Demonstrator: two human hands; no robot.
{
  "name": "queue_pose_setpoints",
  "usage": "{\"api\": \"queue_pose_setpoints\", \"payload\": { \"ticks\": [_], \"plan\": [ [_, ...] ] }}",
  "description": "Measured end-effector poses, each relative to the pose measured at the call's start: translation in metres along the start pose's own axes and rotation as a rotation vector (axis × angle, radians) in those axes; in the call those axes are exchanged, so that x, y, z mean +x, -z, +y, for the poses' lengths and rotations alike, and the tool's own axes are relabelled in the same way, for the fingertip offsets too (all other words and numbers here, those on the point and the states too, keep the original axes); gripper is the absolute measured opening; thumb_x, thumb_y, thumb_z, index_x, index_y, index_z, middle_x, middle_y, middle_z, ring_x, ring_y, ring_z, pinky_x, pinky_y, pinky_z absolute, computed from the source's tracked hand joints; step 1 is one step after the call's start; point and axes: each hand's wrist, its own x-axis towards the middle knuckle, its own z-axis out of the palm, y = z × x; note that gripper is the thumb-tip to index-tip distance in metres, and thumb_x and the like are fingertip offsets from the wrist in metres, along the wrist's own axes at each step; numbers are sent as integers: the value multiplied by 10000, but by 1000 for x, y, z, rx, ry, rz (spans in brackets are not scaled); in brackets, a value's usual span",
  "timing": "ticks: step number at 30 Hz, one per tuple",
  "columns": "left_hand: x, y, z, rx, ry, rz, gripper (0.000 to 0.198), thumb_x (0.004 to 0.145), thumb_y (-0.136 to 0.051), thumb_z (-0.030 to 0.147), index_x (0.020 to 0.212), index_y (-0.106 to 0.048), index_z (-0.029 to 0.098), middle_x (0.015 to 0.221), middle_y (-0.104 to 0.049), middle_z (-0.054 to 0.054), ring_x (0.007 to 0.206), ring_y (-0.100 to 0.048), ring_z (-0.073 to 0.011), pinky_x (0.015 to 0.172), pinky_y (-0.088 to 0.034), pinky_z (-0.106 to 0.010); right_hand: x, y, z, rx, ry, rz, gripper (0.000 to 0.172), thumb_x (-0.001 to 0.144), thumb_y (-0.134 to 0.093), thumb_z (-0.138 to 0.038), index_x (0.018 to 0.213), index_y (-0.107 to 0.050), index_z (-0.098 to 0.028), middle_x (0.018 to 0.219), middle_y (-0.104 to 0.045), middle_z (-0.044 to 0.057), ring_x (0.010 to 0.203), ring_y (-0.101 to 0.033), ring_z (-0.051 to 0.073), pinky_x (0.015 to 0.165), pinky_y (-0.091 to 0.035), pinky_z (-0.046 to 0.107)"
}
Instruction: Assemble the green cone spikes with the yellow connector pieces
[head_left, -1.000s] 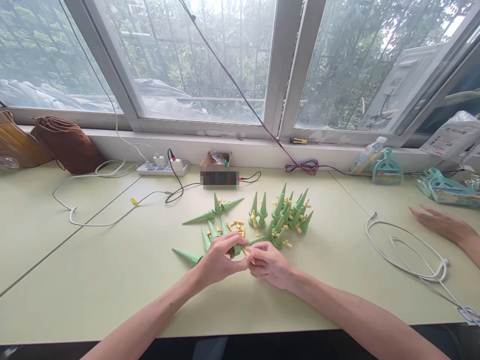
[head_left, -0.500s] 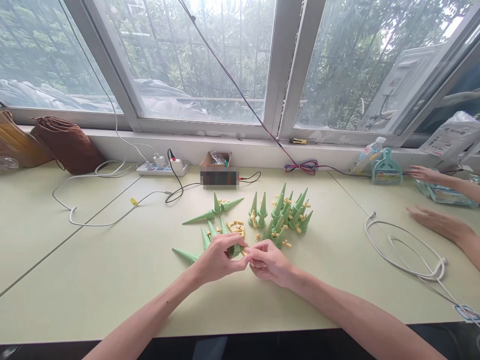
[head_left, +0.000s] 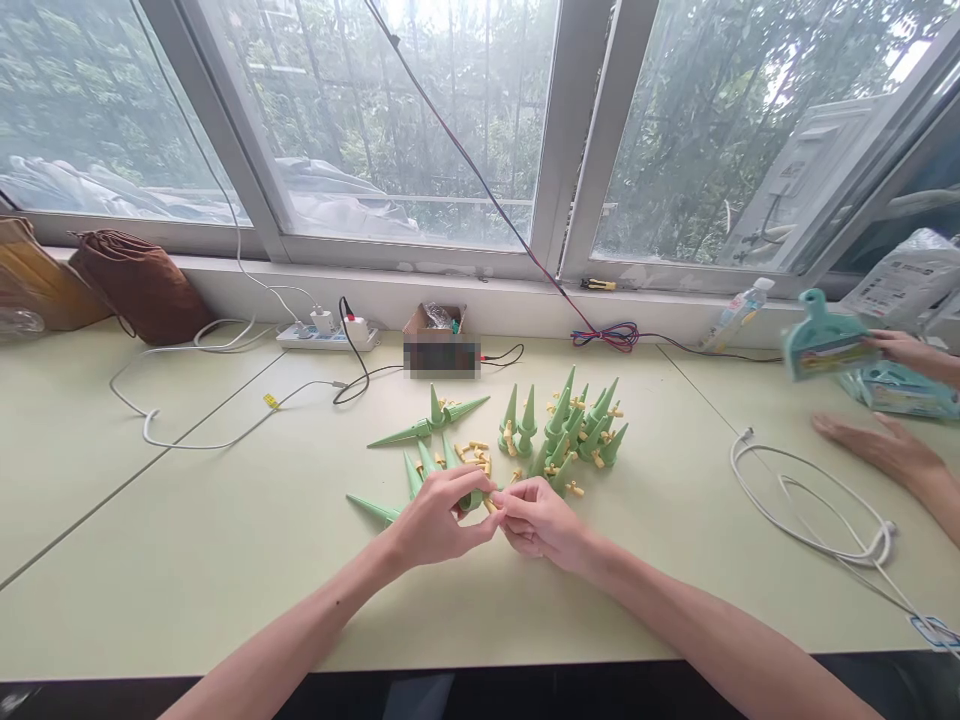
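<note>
My left hand (head_left: 436, 515) is closed around a green plant watering spike (head_left: 471, 502), whose far part the fingers hide. My right hand (head_left: 541, 522) meets it from the right, fingertips pinched on a small yellow valve (head_left: 491, 505) at the spike's open end. How deep the valve sits in the spike I cannot tell. Just beyond my hands are loose yellow valves (head_left: 475, 452) in a small pile. Several green spikes with yellow valves (head_left: 556, 420) stand upright in a cluster behind my right hand. More spikes (head_left: 399, 433) lie or stand behind my left hand.
A small cardboard box (head_left: 435, 320) and a power strip (head_left: 327, 338) stand by the sill. White cable (head_left: 814, 540) lies coiled on the right. At far right another person's hand (head_left: 909, 350) holds a teal dustpan (head_left: 831, 345); a bottle (head_left: 739, 315) stands nearby.
My hands stay almost still at the spike and valve. On the right, the other person's hand has taken the teal dustpan from beside the bottle and moved it rightward.
</note>
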Motion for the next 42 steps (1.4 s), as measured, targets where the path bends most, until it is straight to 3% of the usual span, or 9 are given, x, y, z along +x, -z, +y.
{"api": "queue_pose_setpoints", "payload": {
  "ticks": [7, 12, 16, 23, 26, 33, 42],
  "plan": [
    [-1, -4, -6, 66, -251, 203, 161, 781, -674, 153, 928, -609, 163, 792, -668, -47, 641, -602, -119, 487, -461, -195, 2, 0, 3, 43, -1, -7, 417, 831, -721, -469, 628, -529, -159, 478, -292, -97, 395, -342, 57, 398, -182, 221],
    [-2, -6, -7, 89, -334, 289, 246, 759, -703, 133, 975, -592, 171, 840, -685, -56, 690, -643, -136, 575, -532, -222, 3, -5, 5, 138, -26, 125, 373, 747, -820, -415, 849, -546, -183, 521, -486, -72, 450, -464, 84, 439, -286, 213],
    [-2, -8, -9, 100, -342, 290, 270, 763, -714, 148, 1000, -587, 170, 849, -683, -62, 695, -647, -137, 597, -547, -228, 4, -7, 5, 138, 36, 131, 357, 755, -819, -386, 899, -577, -166, 579, -590, -28, 482, -494, 85, 472, -341, 219],
    [-2, -8, -7, 127, -337, 248, 228, 783, -678, 141, 976, -562, 177, 761, -645, -29, 601, -572, -109, 505, -487, -204, 6, -4, 11, 96, 141, 121, 267, 784, -794, -342, 883, -650, -139, 744, -612, 12, 588, -554, 102, 516, -424, 235],
    [-2, -8, -7, 142, -364, 252, 247, 797, -659, 147, 1016, -548, 178, 763, -649, -28, 608, -578, -111, 533, -507, -212, 5, -5, 8, 45, 162, 114, 277, 803, -772, -357, 920, -652, -137, 809, -631, 35, 644, -586, 125, 543, -460, 255],
    [-1, -6, -6, 178, -402, 251, 251, 826, -621, 156, 1058, -530, 180, 732, -658, -12, 560, -576, -93, 525, -508, -194, 3, -10, 3, -12, 194, 121, 319, 804, -755, -422, 910, -617, -154, 731, -650, 21, 666, -632, 164, 597, -515, 300],
    [-2, -6, -7, 228, -410, 199, 274, 814, -602, 132, 1068, -510, 183, 691, -642, 13, 522, -580, -88, 515, -505, -186, 1, -10, 2, -145, 259, 138, 313, 841, -710, -445, 960, -629, -166, 851, -720, 53, 793, -709, 220, 730, -565, 355]
  ]
}}
